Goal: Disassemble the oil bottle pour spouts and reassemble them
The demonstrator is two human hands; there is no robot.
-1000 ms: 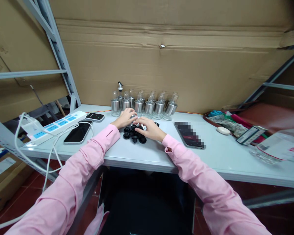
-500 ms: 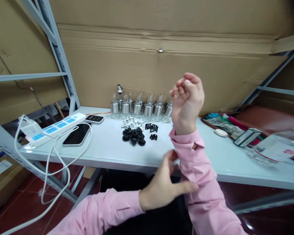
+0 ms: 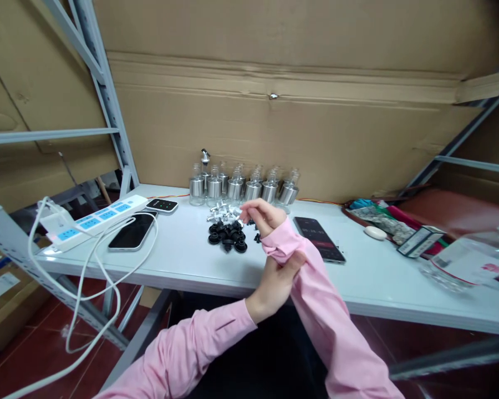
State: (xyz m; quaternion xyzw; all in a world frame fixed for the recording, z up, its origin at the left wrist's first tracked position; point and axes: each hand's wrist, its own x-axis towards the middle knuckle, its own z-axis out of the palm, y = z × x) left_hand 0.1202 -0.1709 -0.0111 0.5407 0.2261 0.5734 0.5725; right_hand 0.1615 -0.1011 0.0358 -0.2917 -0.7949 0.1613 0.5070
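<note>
Pink right sleeve (image 3: 320,299), at 5 o'clock of the right hand (image 3: 265,215), over the surface's (image 3: 378,271) near edge. Left hand (image 3: 275,285): grip closed around the sleeve. Right hand: grip half curled, contents cannot be told. From the right hand: black stoppers (image 3: 228,235) at 8 o'clock, silver spouts (image 3: 222,213) at 9, bottles (image 3: 253,190) at 11, 1 phone (image 3: 319,239) at 4.

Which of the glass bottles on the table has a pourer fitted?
The leftmost back-row bottle, seen between the two leftmost front-row bottles. A silver-and-black pourer tops it; the other visible necks are bare glass.
</note>
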